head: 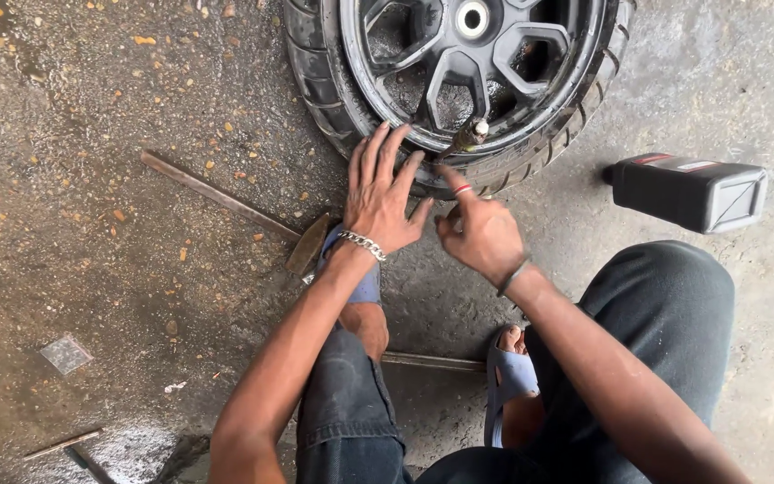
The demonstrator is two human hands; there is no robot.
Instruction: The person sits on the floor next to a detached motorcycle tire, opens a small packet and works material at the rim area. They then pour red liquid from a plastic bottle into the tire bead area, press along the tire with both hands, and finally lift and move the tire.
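Here, valve stem (469,134) tilted up-right (tyre (333,99) flat)

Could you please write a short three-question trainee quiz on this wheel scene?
1. True or false: the left hand lies flat on the tyre.
2. Which tool lies on the ground left of the left hand: A hammer, B saw, C drill?
3. What dark container lies right of the wheel?

Key: 1 true. 2 A. 3 A dark plastic bottle on its side. The right hand is near the valve stem.
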